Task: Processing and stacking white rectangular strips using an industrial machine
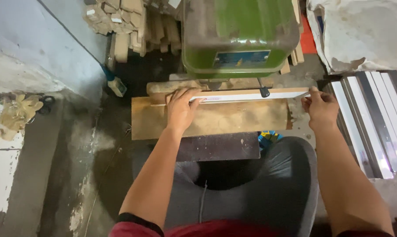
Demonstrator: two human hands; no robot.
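Strip (251,95) of long white moulding lay flat across the wooden work board (211,118) in the head view, running from nine to three o'clock under the green machine (240,35), seemingly so its head met it mid-length. Left hand (180,109) pressed down on the strip's nine-o'clock end, fingers spread flat, pinning it. Right hand (321,107) pinched the three-o'clock end, keeping it level. More strips, a stack (374,123), lay at three o'clock, within reach.
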